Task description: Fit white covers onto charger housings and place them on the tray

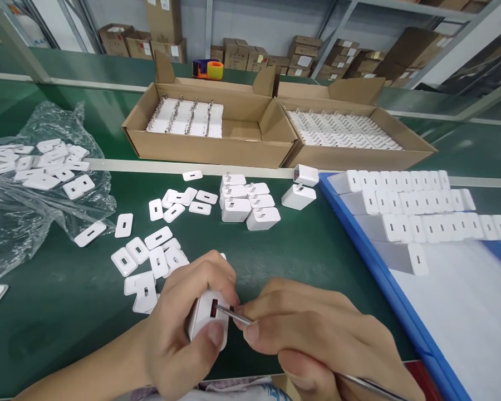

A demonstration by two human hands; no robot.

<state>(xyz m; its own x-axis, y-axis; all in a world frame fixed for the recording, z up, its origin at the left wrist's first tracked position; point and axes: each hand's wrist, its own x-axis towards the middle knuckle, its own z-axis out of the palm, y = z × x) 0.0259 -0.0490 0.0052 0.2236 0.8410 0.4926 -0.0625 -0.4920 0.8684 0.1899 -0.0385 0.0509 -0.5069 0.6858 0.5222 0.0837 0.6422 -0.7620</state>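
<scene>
My left hand [192, 323] is closed around a white USB charger [200, 314], its end with the dark red-edged port turned up towards me. In my right hand [313, 334] is a thin pointed metal tool [242, 318], gripped like a pen. The tip of the tool is at the port's opening; how deep it reaches I cannot tell. Just beyond my left hand lie loose white slotted cover plates [158, 262]. Further off, several white chargers [236, 209] stand grouped on the green table [300, 250].
On the left, a clear plastic bag [20, 223] carries many more cover plates. Two cardboard boxes [209, 149] [359, 156] of white parts stand behind. To the right is a blue-edged tray [376, 273] with rows of chargers [417, 228]. Tape rolls [215, 70] sit at the back.
</scene>
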